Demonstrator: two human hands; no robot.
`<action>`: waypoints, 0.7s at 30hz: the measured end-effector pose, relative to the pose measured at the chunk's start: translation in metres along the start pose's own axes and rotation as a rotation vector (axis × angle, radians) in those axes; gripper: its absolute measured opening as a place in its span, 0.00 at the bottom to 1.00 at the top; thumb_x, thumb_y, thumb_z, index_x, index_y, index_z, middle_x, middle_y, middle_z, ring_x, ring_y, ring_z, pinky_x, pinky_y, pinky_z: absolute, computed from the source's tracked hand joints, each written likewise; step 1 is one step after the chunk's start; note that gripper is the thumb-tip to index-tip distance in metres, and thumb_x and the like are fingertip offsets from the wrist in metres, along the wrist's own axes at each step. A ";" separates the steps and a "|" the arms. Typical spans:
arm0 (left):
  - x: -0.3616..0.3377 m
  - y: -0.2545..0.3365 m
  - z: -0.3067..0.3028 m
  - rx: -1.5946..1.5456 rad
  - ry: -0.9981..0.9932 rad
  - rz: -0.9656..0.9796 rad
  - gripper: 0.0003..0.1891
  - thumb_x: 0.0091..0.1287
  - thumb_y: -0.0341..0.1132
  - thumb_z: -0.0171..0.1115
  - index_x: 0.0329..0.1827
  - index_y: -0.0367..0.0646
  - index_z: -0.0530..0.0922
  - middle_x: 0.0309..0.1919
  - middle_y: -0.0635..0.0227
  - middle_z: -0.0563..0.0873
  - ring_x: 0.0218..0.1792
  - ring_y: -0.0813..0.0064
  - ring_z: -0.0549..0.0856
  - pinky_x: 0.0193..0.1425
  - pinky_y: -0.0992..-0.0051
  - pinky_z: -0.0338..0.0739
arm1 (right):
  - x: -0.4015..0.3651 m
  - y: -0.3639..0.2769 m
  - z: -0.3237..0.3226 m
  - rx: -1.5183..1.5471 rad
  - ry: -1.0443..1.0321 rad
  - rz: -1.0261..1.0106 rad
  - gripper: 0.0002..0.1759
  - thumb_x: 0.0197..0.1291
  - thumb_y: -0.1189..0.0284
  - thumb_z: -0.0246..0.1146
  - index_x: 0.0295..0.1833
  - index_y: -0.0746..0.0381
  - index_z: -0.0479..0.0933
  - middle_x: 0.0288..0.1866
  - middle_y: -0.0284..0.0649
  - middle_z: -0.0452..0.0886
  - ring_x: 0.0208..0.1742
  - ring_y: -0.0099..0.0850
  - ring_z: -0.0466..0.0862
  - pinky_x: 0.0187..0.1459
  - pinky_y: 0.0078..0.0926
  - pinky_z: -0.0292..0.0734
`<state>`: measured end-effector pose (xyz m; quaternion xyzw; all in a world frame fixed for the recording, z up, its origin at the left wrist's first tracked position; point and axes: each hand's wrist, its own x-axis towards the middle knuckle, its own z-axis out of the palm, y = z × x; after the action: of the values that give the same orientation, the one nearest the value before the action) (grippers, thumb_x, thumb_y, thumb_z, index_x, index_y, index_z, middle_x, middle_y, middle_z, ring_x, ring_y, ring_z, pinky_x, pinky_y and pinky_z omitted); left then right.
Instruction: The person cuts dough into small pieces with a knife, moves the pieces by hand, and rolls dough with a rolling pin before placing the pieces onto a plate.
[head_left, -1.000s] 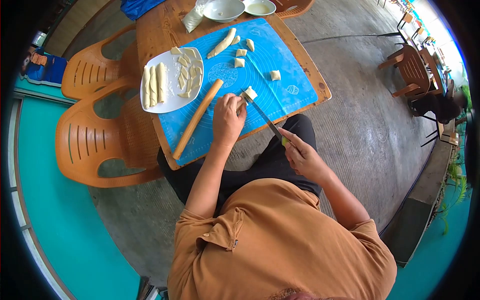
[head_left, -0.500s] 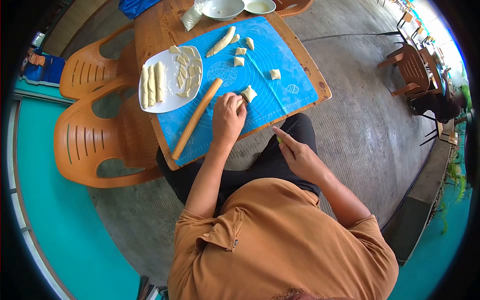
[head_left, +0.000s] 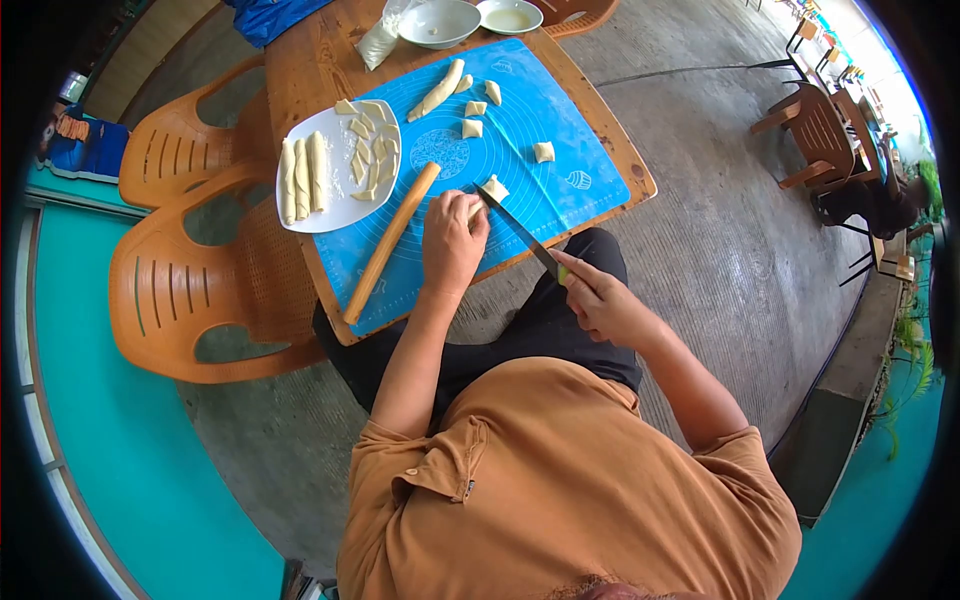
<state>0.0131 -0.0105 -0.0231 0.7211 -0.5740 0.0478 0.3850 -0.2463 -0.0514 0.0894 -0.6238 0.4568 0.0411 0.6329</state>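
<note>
My right hand (head_left: 602, 303) is wrapped around the green handle of a knife (head_left: 522, 232). The blade runs up and left over the blue mat (head_left: 590, 150), its tip at a strip of dough. My left hand (head_left: 454, 240) has its fingers closed on that dough strip (head_left: 476, 209), which is mostly hidden under them. Just past the blade lies a pale dough piece (head_left: 496, 187). Left of my left hand, a wooden rolling pin (head_left: 392, 243) lies slanted on the mat. Several cut dough pieces and a longer dough roll (head_left: 437, 92) rest farther back.
A white plate (head_left: 340, 205) with dough rolls and flat cut strips stands at the mat's left. Behind the mat are a bag of white powder (head_left: 378, 45), a bowl (head_left: 440, 40) and a shallow dish (head_left: 510, 28). Orange chairs (head_left: 215, 270) stand left of the wooden table (head_left: 300, 75).
The knife blade has turned, so its flat side now shows instead of a thin edge. My right hand has rolled and shifted slightly right. My left hand stays on the dough.
</note>
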 end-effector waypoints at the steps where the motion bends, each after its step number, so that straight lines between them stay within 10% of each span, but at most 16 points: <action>1: 0.000 0.000 -0.001 -0.010 0.001 -0.002 0.09 0.72 0.30 0.74 0.51 0.39 0.85 0.50 0.60 0.86 0.54 0.56 0.85 0.64 0.58 0.83 | 0.001 0.000 -0.001 0.166 -0.023 0.051 0.30 0.91 0.62 0.51 0.92 0.43 0.63 0.27 0.27 0.69 0.25 0.19 0.71 0.26 0.24 0.71; 6: -0.002 -0.001 -0.003 -0.018 -0.014 -0.022 0.10 0.72 0.31 0.74 0.52 0.39 0.85 0.51 0.59 0.86 0.55 0.56 0.85 0.65 0.58 0.83 | 0.000 0.003 0.000 0.404 -0.070 0.094 0.31 0.92 0.61 0.51 0.93 0.44 0.61 0.34 0.26 0.67 0.27 0.16 0.66 0.26 0.18 0.66; 11: -0.003 -0.001 -0.005 -0.006 -0.033 -0.027 0.12 0.72 0.31 0.75 0.55 0.40 0.84 0.51 0.59 0.86 0.56 0.56 0.85 0.65 0.58 0.83 | 0.003 0.023 0.013 -0.327 0.202 -0.407 0.29 0.90 0.64 0.54 0.90 0.54 0.66 0.28 0.38 0.76 0.31 0.28 0.80 0.45 0.34 0.82; 21: -0.016 0.001 -0.026 -0.020 -0.003 -0.041 0.11 0.73 0.31 0.75 0.54 0.41 0.83 0.50 0.62 0.87 0.54 0.56 0.87 0.63 0.58 0.82 | -0.022 0.009 0.016 -0.051 0.033 -0.211 0.29 0.90 0.65 0.53 0.91 0.55 0.65 0.34 0.36 0.77 0.34 0.26 0.79 0.45 0.31 0.81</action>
<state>0.0160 0.0180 -0.0127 0.7289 -0.5604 0.0331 0.3919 -0.2561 -0.0245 0.0932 -0.6851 0.3978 -0.0247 0.6098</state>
